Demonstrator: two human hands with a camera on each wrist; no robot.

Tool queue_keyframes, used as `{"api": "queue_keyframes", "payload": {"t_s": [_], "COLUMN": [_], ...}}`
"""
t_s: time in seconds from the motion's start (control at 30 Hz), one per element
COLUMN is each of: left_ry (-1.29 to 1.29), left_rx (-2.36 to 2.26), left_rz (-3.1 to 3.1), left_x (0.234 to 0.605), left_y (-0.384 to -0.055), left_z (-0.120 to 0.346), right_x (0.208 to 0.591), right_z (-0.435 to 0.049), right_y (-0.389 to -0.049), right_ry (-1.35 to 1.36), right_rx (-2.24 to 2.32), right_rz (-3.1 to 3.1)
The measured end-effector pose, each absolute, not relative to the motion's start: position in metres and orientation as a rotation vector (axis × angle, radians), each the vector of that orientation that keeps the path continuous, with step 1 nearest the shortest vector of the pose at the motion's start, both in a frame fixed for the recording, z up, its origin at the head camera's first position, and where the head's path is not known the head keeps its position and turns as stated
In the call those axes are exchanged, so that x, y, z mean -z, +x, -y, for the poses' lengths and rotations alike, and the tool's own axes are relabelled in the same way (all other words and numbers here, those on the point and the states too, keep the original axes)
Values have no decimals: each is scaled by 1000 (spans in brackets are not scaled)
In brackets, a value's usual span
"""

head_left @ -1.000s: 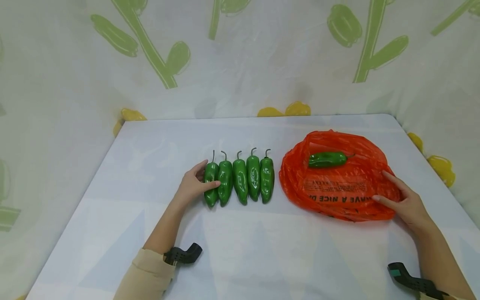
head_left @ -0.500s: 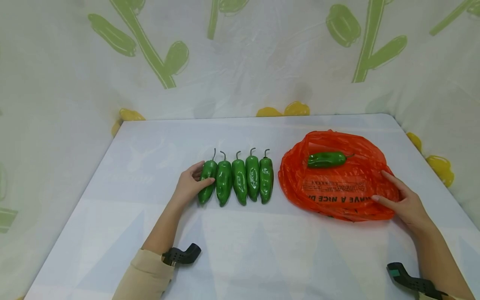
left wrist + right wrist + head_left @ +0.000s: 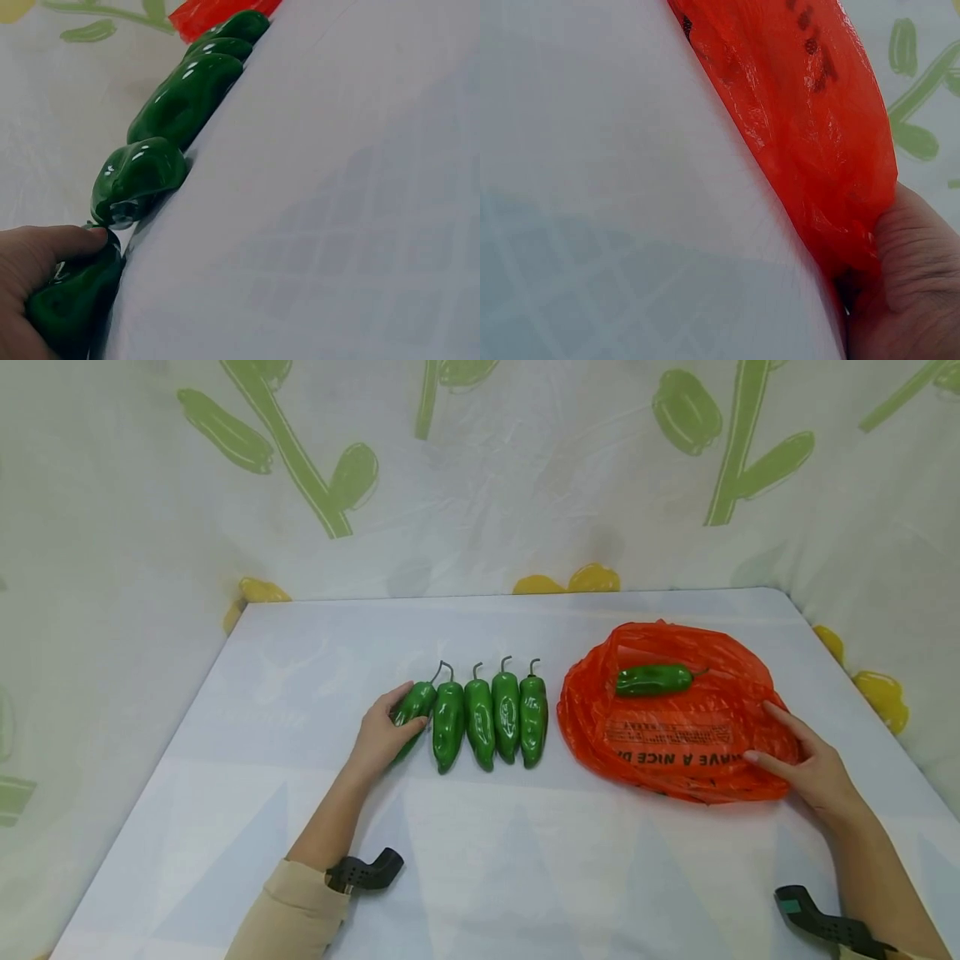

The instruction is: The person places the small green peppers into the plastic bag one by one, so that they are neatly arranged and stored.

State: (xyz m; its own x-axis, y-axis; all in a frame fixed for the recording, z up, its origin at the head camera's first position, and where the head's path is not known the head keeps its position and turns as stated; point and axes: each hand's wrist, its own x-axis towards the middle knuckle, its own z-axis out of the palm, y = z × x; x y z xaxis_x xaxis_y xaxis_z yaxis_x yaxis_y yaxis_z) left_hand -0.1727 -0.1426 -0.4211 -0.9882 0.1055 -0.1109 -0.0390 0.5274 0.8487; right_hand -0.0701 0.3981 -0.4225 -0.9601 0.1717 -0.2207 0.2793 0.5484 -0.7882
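In the head view my left hand [image 3: 384, 727] grips a glossy green pepper [image 3: 417, 700], the leftmost of a row, thumb on its near side. That pepper leans, its stem meeting the stem of the neighbouring pepper [image 3: 448, 727]. Seen by the left wrist, the thumb [image 3: 71, 241] lies across the held pepper [image 3: 75, 300]. My right hand [image 3: 821, 772] rests on the right side of a red plastic bag [image 3: 675, 777], thumb and index finger spread apart and fairly straight. The other fingers are mostly hidden. Inside the open bag lies one pepper [image 3: 654, 680].
Three more peppers, a left one [image 3: 480, 718], a middle one [image 3: 506, 714] and a right one [image 3: 533, 718], lie side by side, stems away from me. A white patterned cloth covers the table [image 3: 525, 860]. Behind it hangs a plant-print backdrop [image 3: 525, 485].
The leftmost pepper has shifted slightly left, away from its neighbour, then tilted with its stem to the right and its tip to the left in my left hand. The right hand and bag stay put.
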Motion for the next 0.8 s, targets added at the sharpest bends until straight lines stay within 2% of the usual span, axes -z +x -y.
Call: {"api": "queue_keyframes", "payload": {"t_s": [0.8], "left_ry": [121], "left_rx": [-1705], "left_rz": [-2709], "left_x": [417], "left_y": [-167], "left_z": [144], "right_x": [420], "right_z": [-397], "right_y": [-71], "right_ry": [381], "right_rx": [1409], "right_rz": [-2654]}}
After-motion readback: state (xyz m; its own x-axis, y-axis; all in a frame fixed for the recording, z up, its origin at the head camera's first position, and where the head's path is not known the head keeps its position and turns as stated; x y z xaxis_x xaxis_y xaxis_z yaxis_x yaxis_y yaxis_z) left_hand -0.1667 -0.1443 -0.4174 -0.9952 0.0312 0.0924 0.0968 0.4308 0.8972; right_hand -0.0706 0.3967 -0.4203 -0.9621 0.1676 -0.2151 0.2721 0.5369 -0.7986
